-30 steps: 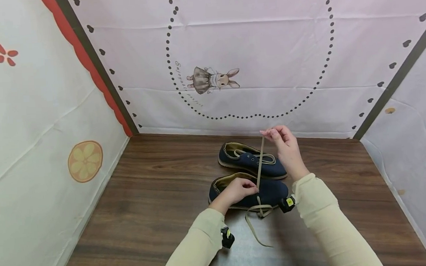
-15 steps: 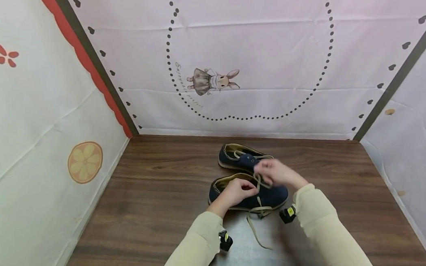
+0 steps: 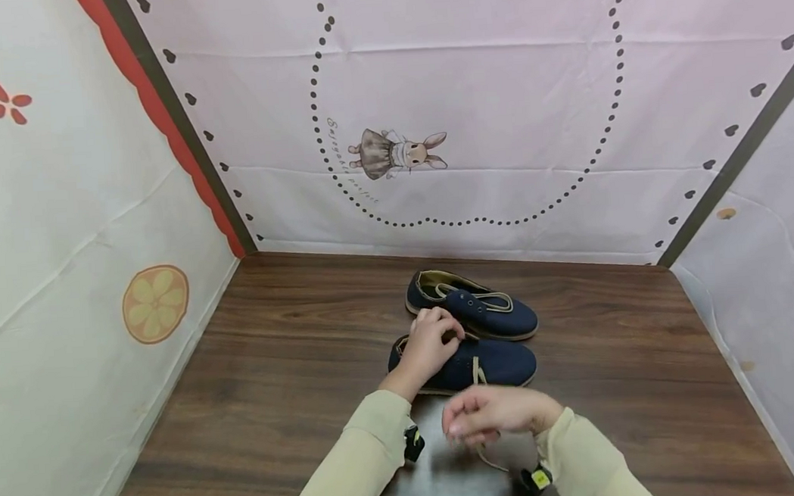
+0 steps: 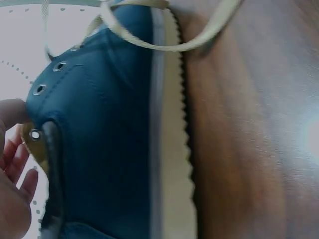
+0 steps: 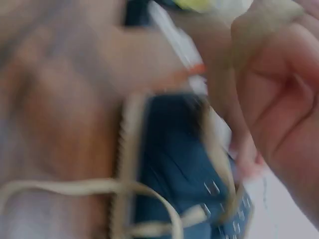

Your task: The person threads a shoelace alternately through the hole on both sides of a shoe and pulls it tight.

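Note:
Two dark blue lace-up shoes lie side by side on the wooden floor, toes to the right. My left hand (image 3: 430, 344) is at the opening of the near shoe (image 3: 506, 363); in the left wrist view the thumb (image 4: 12, 113) touches the eyelet edge and fingers show beyond the tongue. In front of this shoe, my right hand (image 3: 499, 411) holds a tan shoelace (image 3: 476, 370) that runs from the shoe's eyelets. The right wrist view is blurred, with a tan lace (image 5: 266, 32) across the curled fingers.
Behind sits the far shoe (image 3: 490, 312), its lace (image 3: 502, 301) looped over the top. A loose lace end (image 3: 493, 460) trails onto the brown floor (image 3: 297, 406). Patterned white cloth (image 3: 498, 120) walls rise at the back and both sides.
My right hand has come down from above the shoes toward me, drawing the lace along. The left hand has let go of the lace and shifted left and back to the near shoe's opening.

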Available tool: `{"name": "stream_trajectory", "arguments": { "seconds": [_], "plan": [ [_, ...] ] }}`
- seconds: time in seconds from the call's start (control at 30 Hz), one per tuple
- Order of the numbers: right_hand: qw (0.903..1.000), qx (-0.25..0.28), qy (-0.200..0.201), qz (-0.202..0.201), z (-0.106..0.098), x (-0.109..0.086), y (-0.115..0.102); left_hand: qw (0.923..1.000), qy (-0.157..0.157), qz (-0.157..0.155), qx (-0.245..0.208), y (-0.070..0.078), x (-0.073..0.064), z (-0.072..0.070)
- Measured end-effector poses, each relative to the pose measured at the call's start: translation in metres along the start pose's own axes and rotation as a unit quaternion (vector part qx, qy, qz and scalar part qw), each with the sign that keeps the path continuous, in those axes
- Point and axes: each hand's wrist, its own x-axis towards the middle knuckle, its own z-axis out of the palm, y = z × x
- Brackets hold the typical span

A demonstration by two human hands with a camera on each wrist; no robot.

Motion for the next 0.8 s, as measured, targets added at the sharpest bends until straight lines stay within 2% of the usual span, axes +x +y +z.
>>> {"name": "stream_trajectory", "arguments": {
  "seconds": [0.07, 0.1, 0.17, 0.2, 0.27, 0.37, 0.47, 0.57, 0.63, 0.67, 0.8],
  "plan": [
    [0.9963, 0.001, 0.076, -0.039, -0.014, -0.006, -0.001, 0.9999, -0.005, -0.002, 0.012, -0.003, -0.002, 0.001],
    [0.9906, -0.002, 0.127, -0.05, -0.023, -0.01, -0.001, 0.9998, -0.012, -0.008, 0.014, -0.003, -0.002, 0.001],
    [0.9711, -0.009, 0.234, -0.046, -0.038, -0.016, 0.001, 0.9988, -0.036, -0.027, 0.017, -0.005, -0.003, 0.0],
    [0.9579, -0.013, 0.285, -0.03, -0.045, -0.019, 0.003, 0.9978, -0.052, -0.036, 0.021, -0.005, -0.003, 0.0],
    [0.9252, -0.041, 0.377, 0.009, -0.056, -0.021, 0.008, 0.9948, -0.085, -0.048, 0.027, -0.006, -0.003, -0.001],
    [0.8736, -0.113, 0.47, 0.06, -0.062, -0.017, 0.019, 0.9902, -0.125, -0.053, 0.033, -0.007, -0.002, -0.001],
    [0.8116, -0.187, 0.546, 0.089, -0.061, -0.009, 0.03, 0.9878, -0.143, -0.055, 0.028, -0.008, -0.002, -0.002],
    [0.7638, -0.225, 0.597, 0.097, -0.057, 0.001, 0.036, 0.9868, -0.152, -0.048, 0.026, -0.008, -0.002, -0.002],
    [0.744, -0.228, 0.621, 0.094, -0.056, 0.007, 0.039, 0.9869, -0.155, -0.04, 0.022, -0.009, -0.002, -0.002],
    [0.7386, -0.229, 0.628, 0.09, -0.056, 0.009, 0.04, 0.987, -0.155, -0.037, 0.019, -0.009, -0.002, -0.002],
    [0.7263, -0.235, 0.641, 0.082, -0.057, 0.015, 0.041, 0.9877, -0.153, -0.028, 0.011, -0.009, -0.002, -0.003]
  ]
}}
